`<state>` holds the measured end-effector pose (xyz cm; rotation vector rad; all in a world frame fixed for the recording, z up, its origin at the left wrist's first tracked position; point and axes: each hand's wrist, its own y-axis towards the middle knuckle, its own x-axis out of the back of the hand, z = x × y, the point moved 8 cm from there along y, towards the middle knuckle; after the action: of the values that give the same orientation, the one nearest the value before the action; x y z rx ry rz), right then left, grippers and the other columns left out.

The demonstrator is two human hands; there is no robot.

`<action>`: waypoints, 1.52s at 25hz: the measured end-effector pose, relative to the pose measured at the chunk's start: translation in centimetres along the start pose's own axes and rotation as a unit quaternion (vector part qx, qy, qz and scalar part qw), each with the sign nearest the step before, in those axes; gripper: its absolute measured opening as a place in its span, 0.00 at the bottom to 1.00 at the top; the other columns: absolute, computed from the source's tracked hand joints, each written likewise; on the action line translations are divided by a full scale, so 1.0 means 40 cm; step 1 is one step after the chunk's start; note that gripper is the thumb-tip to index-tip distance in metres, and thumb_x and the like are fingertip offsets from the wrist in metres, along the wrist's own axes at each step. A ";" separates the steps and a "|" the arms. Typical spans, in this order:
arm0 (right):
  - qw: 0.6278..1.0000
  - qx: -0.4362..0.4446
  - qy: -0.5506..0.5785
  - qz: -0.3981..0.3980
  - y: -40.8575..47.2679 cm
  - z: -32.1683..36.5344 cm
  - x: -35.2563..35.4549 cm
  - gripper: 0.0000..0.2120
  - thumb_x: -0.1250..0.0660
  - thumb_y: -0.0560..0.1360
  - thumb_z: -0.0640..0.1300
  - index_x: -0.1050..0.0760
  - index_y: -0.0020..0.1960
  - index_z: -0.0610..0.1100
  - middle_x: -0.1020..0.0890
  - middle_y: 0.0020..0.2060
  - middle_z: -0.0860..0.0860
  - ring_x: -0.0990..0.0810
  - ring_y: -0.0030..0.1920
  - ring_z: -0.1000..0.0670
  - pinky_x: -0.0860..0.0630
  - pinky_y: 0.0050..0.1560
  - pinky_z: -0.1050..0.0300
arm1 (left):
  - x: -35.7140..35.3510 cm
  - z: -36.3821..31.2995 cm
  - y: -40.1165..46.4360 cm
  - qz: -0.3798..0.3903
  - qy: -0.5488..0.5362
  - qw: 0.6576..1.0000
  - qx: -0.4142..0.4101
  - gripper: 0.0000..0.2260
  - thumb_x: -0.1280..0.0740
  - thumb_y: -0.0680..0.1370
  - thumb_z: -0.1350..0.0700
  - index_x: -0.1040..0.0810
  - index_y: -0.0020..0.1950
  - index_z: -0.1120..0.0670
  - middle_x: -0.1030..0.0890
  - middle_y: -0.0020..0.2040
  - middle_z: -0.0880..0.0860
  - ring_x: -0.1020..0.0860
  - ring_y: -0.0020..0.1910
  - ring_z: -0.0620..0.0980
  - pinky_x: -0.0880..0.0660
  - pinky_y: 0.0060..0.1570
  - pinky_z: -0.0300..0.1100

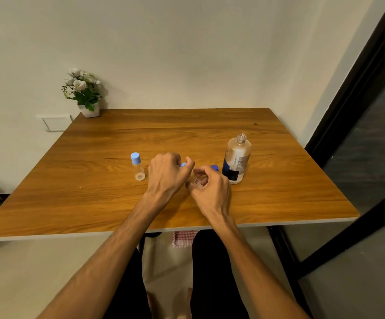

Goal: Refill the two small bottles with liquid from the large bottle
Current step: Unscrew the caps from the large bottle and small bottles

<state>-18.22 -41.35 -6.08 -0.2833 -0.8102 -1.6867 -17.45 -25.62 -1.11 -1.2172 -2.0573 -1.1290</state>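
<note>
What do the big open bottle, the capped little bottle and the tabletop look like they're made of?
Large bottle: clear glass or hard plastic, glossy; see-through. Small bottle: clear plastic or glass, with matte light-blue cap, likely plastic. Table: wood-grain laminate, probably; pale edge band.

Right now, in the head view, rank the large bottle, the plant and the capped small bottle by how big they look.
1. Plant
2. Large bottle, nearly as big; the plant stands farther away, so real sizes are unsure
3. Small bottle, clearly smallest

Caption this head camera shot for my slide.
Both hands work a small bottle's cap beside the open large bottle; another capped bottle waits.
</note>
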 end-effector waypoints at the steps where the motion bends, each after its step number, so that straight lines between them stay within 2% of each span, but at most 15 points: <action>1: 1.000 0.004 0.003 -0.005 -0.004 -0.002 0.003 0.16 0.21 0.66 0.55 0.18 0.52 0.55 0.13 0.43 0.57 0.17 0.39 0.57 0.19 0.39 0.53 | -0.003 0.001 -0.001 -0.003 -0.005 1.000 0.007 0.21 0.34 0.75 0.43 0.26 0.31 0.58 0.24 0.27 0.58 0.24 0.30 0.60 0.36 0.30 0.46; 3: 1.000 0.000 0.018 -0.004 -0.004 -0.010 0.005 0.15 0.21 0.66 0.55 0.18 0.51 0.54 0.13 0.43 0.57 0.17 0.38 0.57 0.18 0.40 0.50 | -0.015 -0.001 0.001 0.012 -0.043 0.999 -0.017 0.16 0.30 0.77 0.42 0.20 0.39 0.54 0.23 0.28 0.52 0.24 0.30 0.53 0.34 0.30 0.44; 6: 0.999 -0.023 0.042 -0.002 0.002 -0.024 0.006 0.16 0.23 0.66 0.59 0.17 0.49 0.53 0.14 0.36 0.57 0.18 0.34 0.58 0.18 0.38 0.50 | -0.035 -0.015 -0.012 0.085 -0.127 0.985 -0.079 0.11 0.28 0.77 0.43 0.14 0.50 0.49 0.27 0.28 0.47 0.29 0.29 0.45 0.32 0.33 0.44; 9: 0.996 -0.035 0.079 -0.001 0.008 -0.035 0.003 0.15 0.21 0.67 0.59 0.16 0.50 0.54 0.15 0.34 0.58 0.17 0.34 0.60 0.17 0.38 0.50 | -0.042 -0.005 -0.022 0.126 -0.191 0.970 -0.081 0.08 0.28 0.77 0.54 0.14 0.56 0.51 0.27 0.30 0.46 0.30 0.30 0.42 0.30 0.36 0.41; 11: 0.996 -0.042 0.080 0.005 0.005 -0.036 0.000 0.14 0.19 0.67 0.56 0.16 0.49 0.53 0.15 0.32 0.57 0.17 0.34 0.60 0.18 0.39 0.52 | -0.035 0.006 -0.018 0.111 -0.189 0.973 -0.071 0.06 0.27 0.79 0.54 0.14 0.54 0.53 0.26 0.31 0.47 0.30 0.29 0.42 0.30 0.36 0.41; 13: 0.995 -0.047 0.083 0.011 0.003 -0.034 -0.004 0.15 0.18 0.68 0.55 0.17 0.49 0.52 0.16 0.32 0.56 0.17 0.34 0.59 0.18 0.40 0.52 | -0.024 0.011 -0.019 0.069 -0.166 0.981 -0.070 0.10 0.25 0.78 0.47 0.16 0.49 0.53 0.25 0.29 0.47 0.30 0.28 0.42 0.30 0.33 0.42; 18: 0.993 -0.066 0.096 0.015 0.002 -0.036 -0.010 0.18 0.16 0.68 0.54 0.19 0.52 0.52 0.14 0.39 0.58 0.15 0.36 0.58 0.16 0.42 0.49 | 0.032 0.010 -0.022 -0.097 -0.152 0.982 -0.059 0.18 0.27 0.78 0.43 0.24 0.41 0.56 0.28 0.28 0.47 0.30 0.26 0.46 0.32 0.29 0.45; 21: 0.993 -0.065 0.091 0.025 0.003 -0.035 -0.015 0.20 0.16 0.67 0.55 0.19 0.54 0.52 0.14 0.45 0.58 0.16 0.37 0.60 0.15 0.44 0.50 | -0.006 0.037 -0.006 -0.059 -0.063 0.995 -0.050 0.14 0.29 0.79 0.44 0.21 0.47 0.54 0.22 0.34 0.49 0.22 0.34 0.50 0.25 0.34 0.47; 23: 0.992 -0.071 0.094 0.046 -0.007 -0.036 -0.016 0.28 0.15 0.66 0.56 0.21 0.62 0.52 0.13 0.52 0.57 0.15 0.39 0.61 0.14 0.47 0.51 | -0.056 0.088 -0.010 -0.003 -0.030 0.999 -0.017 0.12 0.29 0.78 0.45 0.18 0.49 0.54 0.19 0.40 0.50 0.19 0.40 0.53 0.21 0.40 0.50; 26: 0.993 -0.065 0.093 0.032 -0.031 -0.031 0.015 0.34 0.16 0.66 0.56 0.23 0.68 0.53 0.15 0.59 0.58 0.15 0.42 0.62 0.15 0.50 0.53 | -0.090 0.123 -0.033 0.030 -0.016 0.999 -0.002 0.14 0.29 0.78 0.45 0.16 0.53 0.54 0.19 0.46 0.51 0.19 0.46 0.54 0.24 0.42 0.46; 29: 0.992 -0.030 0.119 -0.035 -0.048 0.013 0.068 0.24 0.18 0.70 0.52 0.20 0.64 0.53 0.15 0.57 0.59 0.16 0.40 0.59 0.16 0.41 0.55 | -0.066 0.125 -0.047 0.038 -0.048 0.998 -0.003 0.20 0.27 0.77 0.45 0.18 0.64 0.55 0.20 0.49 0.52 0.21 0.46 0.51 0.24 0.44 0.46; 31: 0.985 -0.010 0.164 -0.056 -0.058 0.059 0.078 0.14 0.20 0.74 0.47 0.16 0.58 0.49 0.14 0.49 0.57 0.16 0.37 0.57 0.20 0.34 0.61 | 0.004 0.120 -0.070 -0.037 -0.079 0.996 -0.038 0.15 0.27 0.77 0.50 0.17 0.61 0.54 0.22 0.43 0.50 0.25 0.41 0.48 0.24 0.41 0.48; 33: 0.981 0.000 0.195 -0.016 -0.062 0.117 0.043 0.08 0.22 0.76 0.41 0.14 0.55 0.45 0.13 0.43 0.56 0.17 0.34 0.60 0.23 0.32 0.67 | 0.099 0.133 -0.090 -0.150 -0.088 0.983 -0.059 0.09 0.29 0.76 0.56 0.16 0.55 0.55 0.24 0.41 0.51 0.27 0.38 0.48 0.27 0.37 0.47; 35: 0.983 0.014 0.179 0.042 -0.061 0.187 -0.021 0.12 0.23 0.77 0.39 0.15 0.59 0.45 0.12 0.48 0.55 0.16 0.36 0.62 0.22 0.35 0.68 | 0.165 0.173 -0.072 -0.188 -0.071 0.979 -0.028 0.11 0.29 0.76 0.56 0.18 0.58 0.56 0.23 0.48 0.54 0.26 0.41 0.48 0.29 0.36 0.44; 38: 0.984 0.009 0.140 0.114 -0.034 0.249 -0.155 0.21 0.25 0.76 0.41 0.20 0.69 0.45 0.12 0.58 0.50 0.12 0.48 0.53 0.19 0.49 0.61 | 0.170 0.238 -0.001 -0.081 -0.010 0.996 -0.019 0.17 0.28 0.77 0.54 0.19 0.66 0.55 0.24 0.61 0.56 0.23 0.51 0.50 0.23 0.42 0.46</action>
<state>-20.02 -30.10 -2.93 -0.1169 -0.5608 -1.4633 -20.76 -14.42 -1.19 -1.0999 -2.1908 -1.2396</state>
